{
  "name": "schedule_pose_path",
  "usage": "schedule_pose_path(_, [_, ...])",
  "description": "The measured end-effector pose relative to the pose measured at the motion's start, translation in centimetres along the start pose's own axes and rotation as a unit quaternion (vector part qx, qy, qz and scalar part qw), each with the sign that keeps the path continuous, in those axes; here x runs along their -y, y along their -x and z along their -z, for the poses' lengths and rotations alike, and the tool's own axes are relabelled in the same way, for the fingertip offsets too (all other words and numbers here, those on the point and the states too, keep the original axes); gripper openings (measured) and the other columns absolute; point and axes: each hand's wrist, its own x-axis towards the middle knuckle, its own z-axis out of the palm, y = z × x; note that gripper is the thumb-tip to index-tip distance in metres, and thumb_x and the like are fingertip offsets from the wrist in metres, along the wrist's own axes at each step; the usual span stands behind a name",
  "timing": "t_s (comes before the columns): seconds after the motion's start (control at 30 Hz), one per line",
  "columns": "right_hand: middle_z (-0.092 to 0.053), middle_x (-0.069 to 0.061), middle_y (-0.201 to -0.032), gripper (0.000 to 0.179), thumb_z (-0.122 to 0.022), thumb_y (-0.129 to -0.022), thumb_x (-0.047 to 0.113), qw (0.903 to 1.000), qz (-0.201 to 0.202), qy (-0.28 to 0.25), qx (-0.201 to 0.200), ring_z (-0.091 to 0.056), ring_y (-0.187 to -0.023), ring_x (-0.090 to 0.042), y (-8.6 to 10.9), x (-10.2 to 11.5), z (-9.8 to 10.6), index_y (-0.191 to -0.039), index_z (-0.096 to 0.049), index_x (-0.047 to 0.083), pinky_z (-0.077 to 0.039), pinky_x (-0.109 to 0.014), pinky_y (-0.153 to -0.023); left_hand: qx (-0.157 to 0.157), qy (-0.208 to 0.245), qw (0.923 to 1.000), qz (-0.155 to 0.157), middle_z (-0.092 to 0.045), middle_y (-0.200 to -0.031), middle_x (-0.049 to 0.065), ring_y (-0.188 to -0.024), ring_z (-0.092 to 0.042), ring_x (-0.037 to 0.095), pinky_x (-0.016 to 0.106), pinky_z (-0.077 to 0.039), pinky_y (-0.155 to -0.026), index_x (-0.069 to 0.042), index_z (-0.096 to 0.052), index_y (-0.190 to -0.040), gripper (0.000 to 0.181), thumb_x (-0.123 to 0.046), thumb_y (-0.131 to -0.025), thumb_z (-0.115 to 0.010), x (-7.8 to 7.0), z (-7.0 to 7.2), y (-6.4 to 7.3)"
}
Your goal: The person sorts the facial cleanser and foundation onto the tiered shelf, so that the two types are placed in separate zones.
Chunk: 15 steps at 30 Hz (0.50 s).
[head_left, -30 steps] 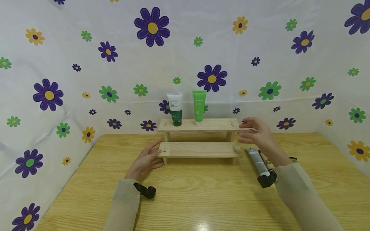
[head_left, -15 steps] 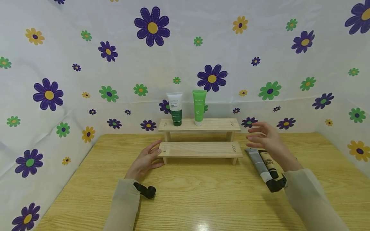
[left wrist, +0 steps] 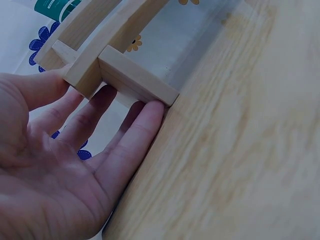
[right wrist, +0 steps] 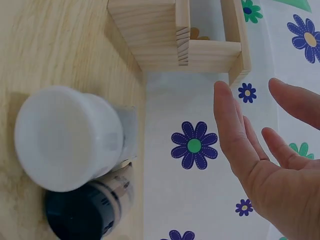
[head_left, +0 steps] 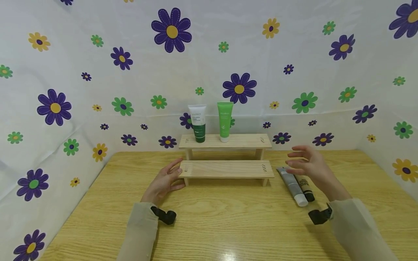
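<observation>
A two-tier wooden display stand [head_left: 225,169] stands on the table. My left hand [head_left: 163,183] rests against its left end; in the left wrist view the thumb touches the lower board's end and fairly straight fingers [left wrist: 135,140] press the leg [left wrist: 135,80]. On the upper board, a white and dark green squeeze tube [head_left: 197,123] and a bright green tube [head_left: 225,121] stand upright on their caps. My right hand [head_left: 315,170], fingers spread and holding nothing, hovers right of the stand, above a grey tube with a white cap [head_left: 294,186] and a beige tube with a black cap [head_left: 306,188].
A wood-grain table [head_left: 209,224] runs under everything. Behind and beside it hangs a white sheet with a flower print [head_left: 196,65]. Each wrist carries a black camera mount, one at the left wrist [head_left: 164,215] and one at the right wrist [head_left: 320,216].
My right hand has moved right and slightly down, away from the upper board's right end. More of the grey and beige tubes now shows. The left hand and stand have stayed put.
</observation>
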Motion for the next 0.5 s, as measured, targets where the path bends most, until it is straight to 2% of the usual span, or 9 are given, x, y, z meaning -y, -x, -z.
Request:
schedule_pose_path(0.23, [-0.035, -0.039, -0.142, 0.061, -0.054, -0.101, -0.006, 1.0000, -0.004, -0.003, 0.003, -0.063, -0.094, -0.001, 0.33, -0.56, 0.33, -0.150, -0.018, -0.015, -0.058, -0.038, -0.084, -0.001, 0.002, 1.0000, 0.000, -0.031, -0.161, 0.021, -0.132, -0.049, 0.042, 0.039, -0.057, -0.089, -0.015, -0.023, -0.163, 0.056, -0.010, -0.110, -0.041, -0.12, -0.07, 0.06])
schedule_pose_path(0.5, [-0.035, -0.040, -0.141, 0.061, -0.054, -0.102, -0.005, 0.9999, -0.012, 0.005, 0.008, -0.063, -0.094, -0.003, 0.75, -1.08, 0.80, -0.150, -0.018, -0.017, -0.059, -0.036, -0.083, -0.003, 0.003, 1.0000, 0.002, -0.031, -0.161, 0.021, -0.132, -0.049, 0.041, 0.040, -0.057, -0.089, -0.016, -0.023, -0.163, 0.056, -0.010, -0.111, -0.040, -0.03, 0.00, 0.01])
